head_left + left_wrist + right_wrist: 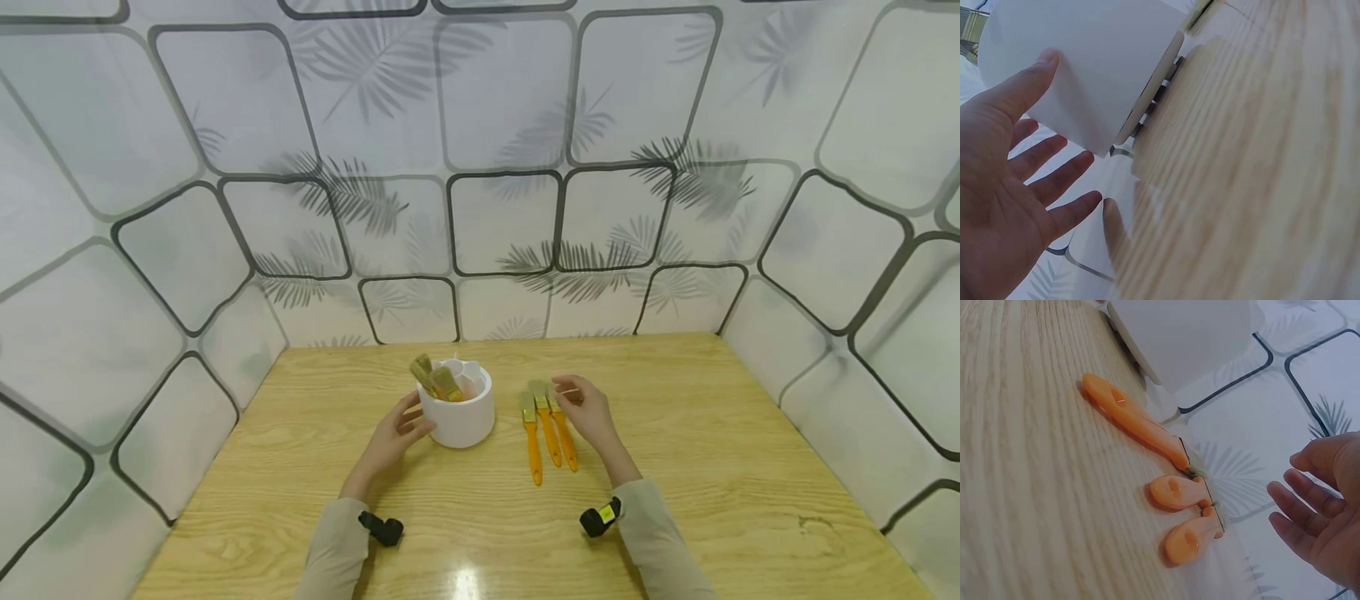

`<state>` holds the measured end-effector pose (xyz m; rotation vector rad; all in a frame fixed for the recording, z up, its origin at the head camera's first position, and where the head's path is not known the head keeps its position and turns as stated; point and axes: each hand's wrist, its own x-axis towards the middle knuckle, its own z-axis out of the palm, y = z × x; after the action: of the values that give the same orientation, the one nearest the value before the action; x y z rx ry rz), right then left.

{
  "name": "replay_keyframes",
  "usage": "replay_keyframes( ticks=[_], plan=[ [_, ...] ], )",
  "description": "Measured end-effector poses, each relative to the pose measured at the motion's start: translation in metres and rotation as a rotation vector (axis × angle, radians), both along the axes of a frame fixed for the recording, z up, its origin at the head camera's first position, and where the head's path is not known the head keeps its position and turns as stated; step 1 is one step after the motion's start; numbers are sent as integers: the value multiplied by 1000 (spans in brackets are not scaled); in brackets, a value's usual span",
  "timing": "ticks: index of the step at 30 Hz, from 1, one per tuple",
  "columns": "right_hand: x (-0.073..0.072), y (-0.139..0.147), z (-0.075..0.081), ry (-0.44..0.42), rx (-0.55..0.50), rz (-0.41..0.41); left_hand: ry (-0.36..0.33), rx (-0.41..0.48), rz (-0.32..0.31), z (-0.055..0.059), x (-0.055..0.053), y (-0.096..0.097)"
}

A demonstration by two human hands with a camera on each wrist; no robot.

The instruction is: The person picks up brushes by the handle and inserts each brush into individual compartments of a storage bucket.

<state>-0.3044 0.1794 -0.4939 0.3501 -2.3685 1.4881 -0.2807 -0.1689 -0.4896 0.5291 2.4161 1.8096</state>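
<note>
A round white container (461,423) with white dividers inside stands left of centre, two paintbrushes (447,383) leaning in it bristles up. My left hand (393,433) is at its left side; in the left wrist view the thumb lies against the white wall (1097,69), the other fingers spread loosely. Three paintbrushes with orange handles (533,450) lie side by side on the table to the right, bristles pointing away from me. Just over the bristles of the rightmost brush is my right hand (588,412), fingers loosely bent, holding nothing. The right wrist view shows the orange handles (1135,422) below it.
The wood-grain table (750,467) runs back to a patterned covering (502,225) with dark outlines and leaf prints, which also rises on the left and right. Both wrists carry a small black camera (600,518).
</note>
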Motion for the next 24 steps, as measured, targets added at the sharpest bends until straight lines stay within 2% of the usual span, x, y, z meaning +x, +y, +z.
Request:
replay_keyframes(
  ticks=[6, 16, 24],
  plan=[
    [1, 1, -1, -4, 19, 4, -5, -27, 5, 3, 2, 2],
    [-2, 2, -4, 17, 42, -40, -16, -28, 21, 4, 3, 2],
    [-1, 5, -6, -39, 59, -30, -12, -32, 20, 5, 3, 3]
  ],
)
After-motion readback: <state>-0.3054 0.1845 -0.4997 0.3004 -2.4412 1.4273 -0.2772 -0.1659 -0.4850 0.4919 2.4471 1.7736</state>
